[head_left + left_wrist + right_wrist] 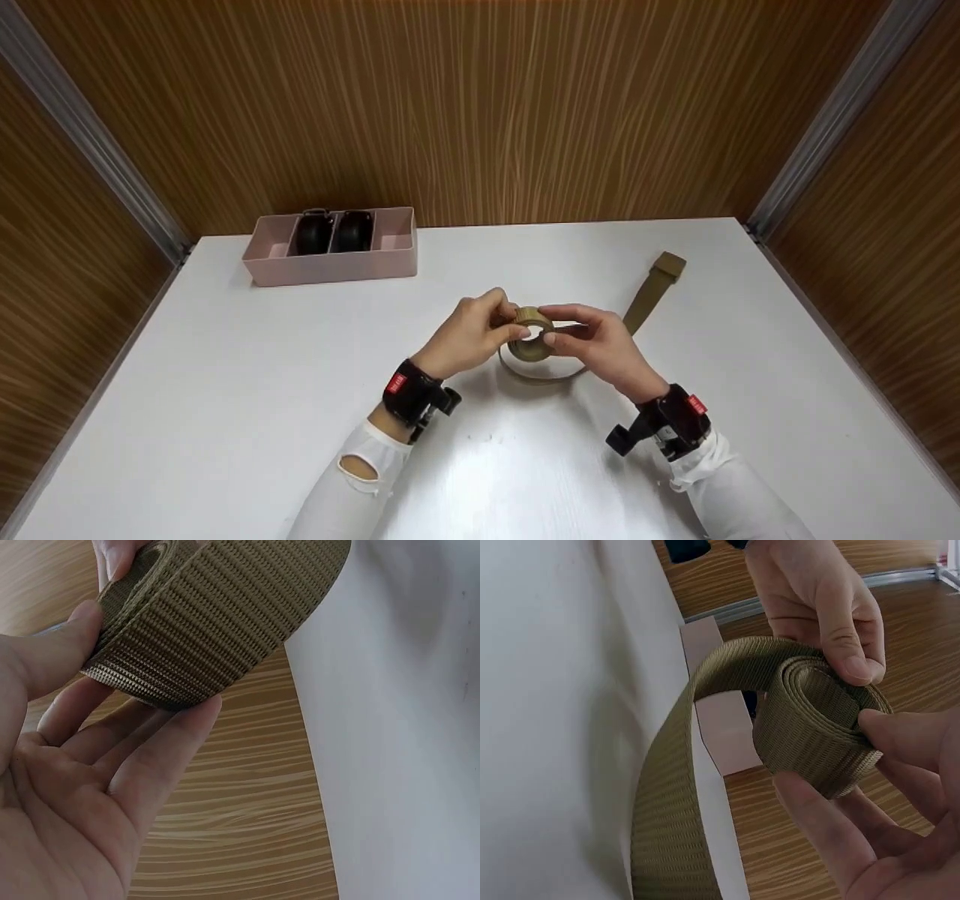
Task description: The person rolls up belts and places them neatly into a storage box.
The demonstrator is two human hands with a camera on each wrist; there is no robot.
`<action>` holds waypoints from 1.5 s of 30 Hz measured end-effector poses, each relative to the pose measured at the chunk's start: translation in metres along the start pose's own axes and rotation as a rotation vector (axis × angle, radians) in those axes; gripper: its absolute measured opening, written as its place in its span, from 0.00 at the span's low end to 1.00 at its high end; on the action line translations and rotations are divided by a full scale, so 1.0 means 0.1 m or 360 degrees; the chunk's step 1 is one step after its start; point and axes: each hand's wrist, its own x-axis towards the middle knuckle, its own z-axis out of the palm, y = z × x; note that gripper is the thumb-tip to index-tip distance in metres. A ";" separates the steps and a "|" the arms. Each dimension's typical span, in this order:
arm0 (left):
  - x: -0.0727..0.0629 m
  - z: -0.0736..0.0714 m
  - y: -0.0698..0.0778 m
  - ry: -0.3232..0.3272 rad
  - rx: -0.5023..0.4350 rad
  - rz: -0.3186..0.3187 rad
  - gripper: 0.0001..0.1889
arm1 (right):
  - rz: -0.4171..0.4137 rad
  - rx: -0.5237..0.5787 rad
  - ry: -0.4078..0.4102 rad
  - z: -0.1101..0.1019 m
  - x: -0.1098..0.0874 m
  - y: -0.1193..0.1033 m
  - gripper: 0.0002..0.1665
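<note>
An olive-brown webbing belt [531,352] is partly wound into a coil above the white table, between both hands. My left hand [471,335] pinches the coil's left side with thumb and fingers. On the other side, my right hand [604,351] holds it, the thumb at the coil's inner edge and fingers around the outside. In the right wrist view, several layers of the coil [799,727] show, and a loose strip curves away from it. The strip loops on the table behind the right hand and ends in a boxy buckle [669,266] at the right.
A pink divided tray [337,268] stands at the back left by the wall. Two black rounded objects [313,234] sit in its middle compartments. Brown wood-grain panels [480,112] enclose the white table [225,390] at the back and sides.
</note>
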 end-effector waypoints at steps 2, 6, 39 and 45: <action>0.00 0.00 0.00 -0.0047 0.0048 0.0007 0.12 | -0.0039 -0.0146 -0.0043 -0.01 0.00 -0.01 0.23; 0.00 0.00 0.00 -0.0117 0.0112 0.0008 0.12 | -0.0100 -0.0273 -0.0089 -0.01 0.00 -0.01 0.21; 0.00 0.03 0.01 -0.0060 0.0059 -0.0027 0.11 | -0.0088 -0.0228 -0.0066 -0.02 0.00 0.02 0.23; 0.02 0.05 0.00 0.0072 -0.0045 0.0014 0.12 | 0.0008 0.0207 0.0039 0.02 -0.02 0.02 0.28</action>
